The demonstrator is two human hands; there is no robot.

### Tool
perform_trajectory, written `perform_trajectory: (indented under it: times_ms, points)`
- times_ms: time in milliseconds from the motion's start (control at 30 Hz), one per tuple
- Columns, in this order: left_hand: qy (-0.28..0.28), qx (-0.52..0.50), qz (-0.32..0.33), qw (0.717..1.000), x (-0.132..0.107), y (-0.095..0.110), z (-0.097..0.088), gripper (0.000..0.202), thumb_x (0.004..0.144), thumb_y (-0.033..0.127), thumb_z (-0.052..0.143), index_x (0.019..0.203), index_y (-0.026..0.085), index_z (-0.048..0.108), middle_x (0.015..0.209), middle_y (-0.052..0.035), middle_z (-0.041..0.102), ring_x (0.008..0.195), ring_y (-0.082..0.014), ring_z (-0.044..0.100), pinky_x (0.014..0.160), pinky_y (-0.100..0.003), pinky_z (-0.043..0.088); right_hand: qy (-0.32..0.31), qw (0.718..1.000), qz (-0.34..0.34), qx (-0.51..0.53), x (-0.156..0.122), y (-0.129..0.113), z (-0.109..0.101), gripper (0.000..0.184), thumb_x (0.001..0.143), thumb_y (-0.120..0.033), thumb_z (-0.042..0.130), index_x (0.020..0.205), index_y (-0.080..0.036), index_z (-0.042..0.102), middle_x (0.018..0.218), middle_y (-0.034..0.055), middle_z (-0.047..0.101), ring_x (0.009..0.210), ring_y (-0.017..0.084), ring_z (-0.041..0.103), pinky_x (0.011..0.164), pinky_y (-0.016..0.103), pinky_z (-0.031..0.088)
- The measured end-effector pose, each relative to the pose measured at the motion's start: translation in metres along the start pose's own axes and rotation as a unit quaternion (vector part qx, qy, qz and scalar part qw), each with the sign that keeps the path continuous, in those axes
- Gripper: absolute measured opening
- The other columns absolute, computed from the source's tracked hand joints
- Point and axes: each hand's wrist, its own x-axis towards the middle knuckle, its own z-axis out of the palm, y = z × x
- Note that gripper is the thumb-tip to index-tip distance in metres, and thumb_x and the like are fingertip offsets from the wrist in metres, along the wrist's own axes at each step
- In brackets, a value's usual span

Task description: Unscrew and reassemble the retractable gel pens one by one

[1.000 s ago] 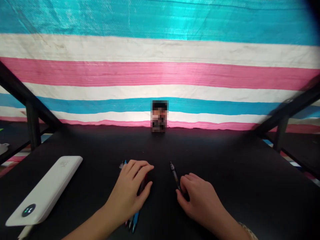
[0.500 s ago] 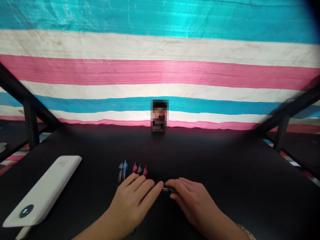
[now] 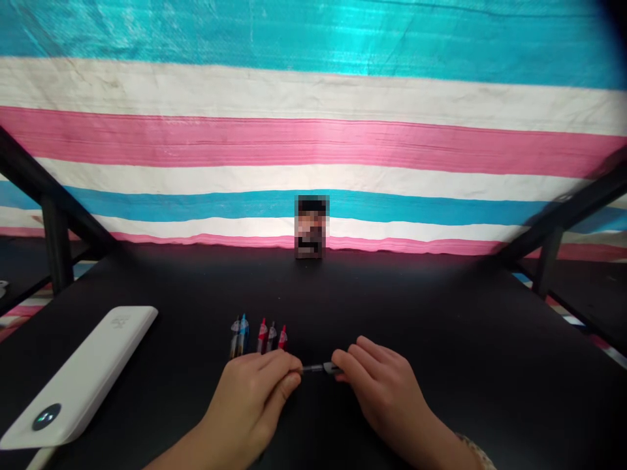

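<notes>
Above the black tabletop, a pen [image 3: 313,368] lies level between my two hands, its clear barrel and grey clip end showing in the gap. My left hand [image 3: 257,391] is closed on the pen's left end, thumb and fingers pinched together. At the clip end, my right hand [image 3: 379,385] grips the pen between thumb and curled fingers. Just beyond my left hand are several pens in a row, among them a blue pen [image 3: 243,333] and a red pen [image 3: 262,334]. My left hand hides their lower parts.
A white power bank [image 3: 88,372] with a round display and a cable lies at the left of the black table [image 3: 441,313]. A small blurred-out object [image 3: 310,226] stands at the back edge. Black frame bars flank the table, with a striped sheet [image 3: 313,143] behind.
My left hand has drawn slightly left and closed its thumb and fingers on the pen. More of the pen's barrel and clip now shows between my hands.
</notes>
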Motion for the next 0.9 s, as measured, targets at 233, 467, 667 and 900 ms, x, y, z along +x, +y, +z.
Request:
perform_trajectory:
  times_ms: [233,467,667,900]
  points:
    - [0.093,-0.194,-0.177,0.960,0.005,-0.003,-0.009,0.021,0.097,0.033,0.058,0.105,0.025,0.075,0.067,0.0031,0.072,0.054,-0.0136,0.065,0.055,-0.021,0.051,-0.046,0.944,0.209,0.250,-0.001,0.007,-0.013,0.021,0.106,-0.027,0.046,0.099,-0.019,0.064,0.083,0.0029,0.064,0.072,0.018,0.060,0.066,0.028,0.045]
    - [0.147,-0.266,-0.230,0.925,0.005,0.006,-0.010,0.018,0.091,0.031,0.064,0.098,0.024,0.079,0.061,0.0026,0.071,0.060,-0.0148,0.068,0.060,-0.021,0.052,-0.090,0.868,0.339,0.351,0.003,0.008,-0.017,0.033,0.102,-0.040,0.047,0.080,-0.020,0.063,0.062,-0.0040,0.046,0.056,0.013,0.043,0.052,0.026,0.034]
    - [0.154,-0.269,-0.196,0.930,0.004,-0.001,-0.010,0.017,0.092,0.026,0.063,0.099,0.024,0.079,0.068,0.0020,0.076,0.054,-0.0114,0.067,0.057,-0.018,0.053,-0.052,0.859,0.357,0.364,0.003,0.007,-0.018,0.020,0.093,-0.037,0.062,0.091,-0.020,0.072,0.068,0.0000,0.062,0.063,0.017,0.057,0.059,0.027,0.041]
    - [0.183,-0.263,-0.184,0.929,0.004,0.001,-0.009,0.017,0.090,0.024,0.065,0.098,0.026,0.079,0.066,0.0030,0.076,0.053,-0.0114,0.068,0.056,-0.017,0.054,-0.064,0.804,0.399,0.436,0.005,0.009,-0.018,0.050,0.101,-0.054,0.047,0.068,-0.018,0.059,0.058,-0.0015,0.053,0.055,0.013,0.043,0.053,0.027,0.032]
